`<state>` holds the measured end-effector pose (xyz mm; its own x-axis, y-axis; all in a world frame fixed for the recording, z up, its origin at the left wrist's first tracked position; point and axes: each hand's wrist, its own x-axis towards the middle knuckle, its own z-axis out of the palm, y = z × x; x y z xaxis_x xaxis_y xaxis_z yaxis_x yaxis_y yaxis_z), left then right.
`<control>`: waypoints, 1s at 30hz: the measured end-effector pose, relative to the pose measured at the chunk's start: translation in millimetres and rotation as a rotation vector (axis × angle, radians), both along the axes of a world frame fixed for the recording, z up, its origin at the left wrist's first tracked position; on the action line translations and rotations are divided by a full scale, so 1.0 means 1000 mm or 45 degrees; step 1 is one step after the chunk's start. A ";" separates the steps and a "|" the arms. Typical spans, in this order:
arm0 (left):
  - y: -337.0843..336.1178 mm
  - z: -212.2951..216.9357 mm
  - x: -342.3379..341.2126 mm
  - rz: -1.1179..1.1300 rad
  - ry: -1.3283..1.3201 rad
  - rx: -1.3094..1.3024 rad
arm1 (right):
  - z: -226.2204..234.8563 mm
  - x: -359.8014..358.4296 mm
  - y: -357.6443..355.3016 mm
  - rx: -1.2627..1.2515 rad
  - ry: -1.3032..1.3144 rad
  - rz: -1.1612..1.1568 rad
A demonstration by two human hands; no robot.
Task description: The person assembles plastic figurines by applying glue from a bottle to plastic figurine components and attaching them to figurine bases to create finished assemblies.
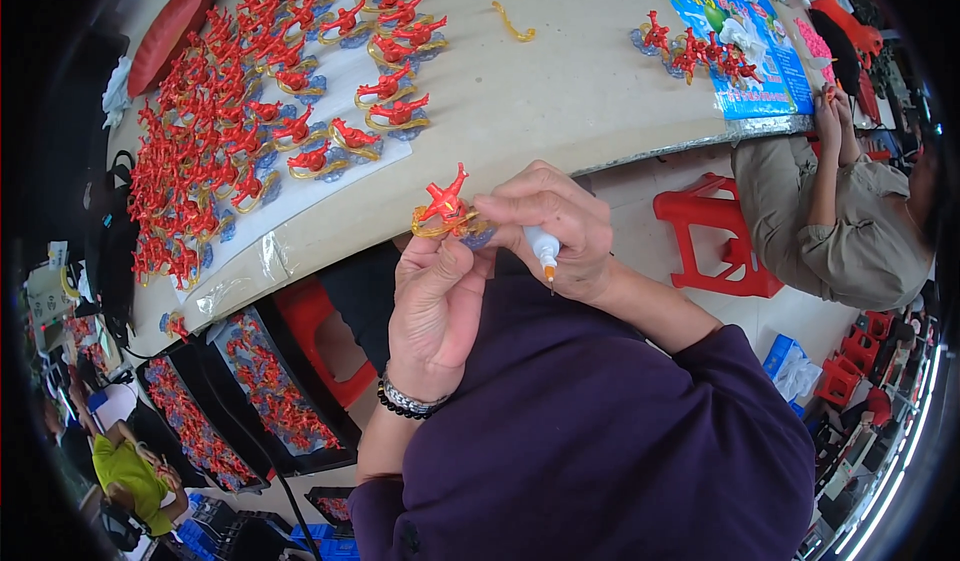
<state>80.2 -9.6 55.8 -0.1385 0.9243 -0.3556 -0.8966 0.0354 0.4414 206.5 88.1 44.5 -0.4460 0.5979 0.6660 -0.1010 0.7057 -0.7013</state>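
A small red figurine (pixel 446 201) with raised arms, a clear yellow swirl and a bluish base is held up in front of me, just off the table's near edge. My left hand (pixel 437 301) pinches it from below between thumb and fingers. My right hand (pixel 563 223) is closed around a small white glue bottle (pixel 541 243). The bottle's orange neck and thin needle tip point down, away from the figurine. The thumb and forefinger of that same hand reach to the right side of the figurine's base; whether they grip a loose piece there is hidden.
Many similar figurines (pixel 215 146) stand in rows on white paper at left, beside a red tray (pixel 172 33). A loose yellow swirl piece (pixel 514 23) lies on the table (pixel 560 81). Filled black crates (pixel 285 381) sit below left. A red stool (pixel 715 236) and a seated co-worker (pixel 850 221) are at right.
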 end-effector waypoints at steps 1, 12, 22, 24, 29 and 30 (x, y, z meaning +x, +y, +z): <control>0.000 -0.001 0.000 0.004 0.001 0.001 | 0.000 -0.001 0.001 0.048 0.015 -0.022; 0.000 0.010 -0.005 0.083 0.297 0.094 | 0.004 0.001 0.005 0.302 0.116 -0.052; 0.000 0.012 -0.002 0.094 0.350 0.170 | 0.006 0.003 0.007 0.467 0.087 -0.020; 0.000 0.012 -0.001 0.117 0.389 0.166 | 0.005 0.004 0.007 0.475 0.080 -0.023; 0.001 0.017 0.001 0.121 0.437 0.128 | 0.004 0.005 0.007 0.499 0.067 -0.026; 0.001 0.017 0.000 0.121 0.453 0.112 | 0.005 0.005 0.008 0.509 0.051 -0.021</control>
<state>80.7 -8.7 73.0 -0.3253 0.9264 -0.1895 -0.6842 -0.0923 0.7234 211.6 95.7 49.5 -0.4076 0.2950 0.8642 -0.1088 0.9240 -0.3667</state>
